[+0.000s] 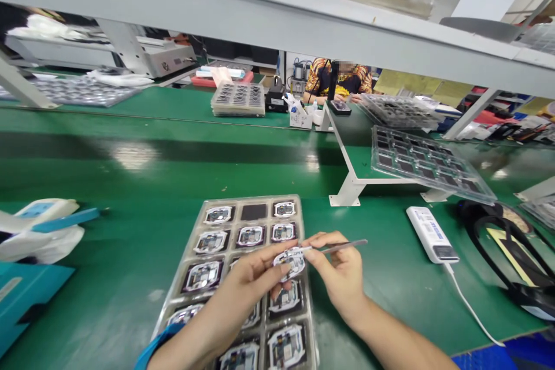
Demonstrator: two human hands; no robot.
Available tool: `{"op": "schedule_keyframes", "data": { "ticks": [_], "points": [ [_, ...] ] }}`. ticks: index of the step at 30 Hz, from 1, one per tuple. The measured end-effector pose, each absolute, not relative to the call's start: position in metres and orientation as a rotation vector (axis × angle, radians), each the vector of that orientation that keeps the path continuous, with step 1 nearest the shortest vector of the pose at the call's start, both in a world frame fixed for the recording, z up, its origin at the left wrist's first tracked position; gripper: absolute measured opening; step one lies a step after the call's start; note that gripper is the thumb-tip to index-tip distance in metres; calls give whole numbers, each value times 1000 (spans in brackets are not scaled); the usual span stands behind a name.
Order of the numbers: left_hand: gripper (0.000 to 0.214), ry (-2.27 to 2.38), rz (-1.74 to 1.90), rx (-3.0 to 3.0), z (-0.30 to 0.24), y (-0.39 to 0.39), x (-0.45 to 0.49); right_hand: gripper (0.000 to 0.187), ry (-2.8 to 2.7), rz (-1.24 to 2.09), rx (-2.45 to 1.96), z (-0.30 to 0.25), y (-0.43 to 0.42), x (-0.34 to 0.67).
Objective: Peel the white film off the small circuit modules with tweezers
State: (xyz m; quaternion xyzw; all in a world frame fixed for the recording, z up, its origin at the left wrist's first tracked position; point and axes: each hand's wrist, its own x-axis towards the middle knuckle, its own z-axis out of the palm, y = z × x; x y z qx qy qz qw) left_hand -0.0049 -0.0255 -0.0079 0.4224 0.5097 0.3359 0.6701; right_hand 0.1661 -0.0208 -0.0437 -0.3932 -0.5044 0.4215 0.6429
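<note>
The left hand (pixel 247 277) was raised just above the parts tray (pixel 247 200), its fingers pinching a small round circuit module (pixel 291 260) by the rim. The module sat over the tray's right-hand column, clear of the pockets below. The right hand (pixel 342 277) was just beside it, fingers pressed together on a pair of tweezers (pixel 342 246). The tip met the module's upper edge and the tail pointed right, away from the tray.

Both forearms came in from the near edge and crossed the tray's lower rows. One pocket (pixel 254 211) in the top row showed dark and held no module; the other pockets in view were filled.

Bare green tabletop (pixel 130 254) lay open left of the tray, as far as a white device (pixel 39 231) and a blue box (pixel 26 289) at the left edge. To the right there was a narrower free strip before a white adapter (pixel 431 234) with its cable, and then a black loop (pixel 498 231). Beyond the tray's far rim, a white raised stand (pixel 353 179) carried a clear tray (pixel 429 165) that overhung its corner.

A darker belt strip (pixel 173 150) ran across the tabletop behind. A grey overhead shelf (pixel 260 17) closed off the top of the view. A seated person (pixel 342 78) worked at the far side, among more stacked trays (pixel 238 98).
</note>
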Motion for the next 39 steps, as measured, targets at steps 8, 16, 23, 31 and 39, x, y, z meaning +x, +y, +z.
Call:
{"op": "schedule_keyframes", "data": {
  "ticks": [8,16,23,31,39],
  "points": [
    [43,1120,815,898,-20,-27,-5,13,-1086,1079,-922,-48,-19,165],
    [49,1153,846,816,-11,-23,0,10,-1262,918,-784,-43,-19,166],
    [47,1136,833,851,-22,-23,-1,5,-1432,633,-729,-39,-17,169],
    [44,1138,808,859,-13,-23,2,13,-1068,908,-1013,-49,-18,168],
    [43,1183,845,870,-11,-22,2,12,-1179,950,-864,-42,-21,166]
  ]
}}
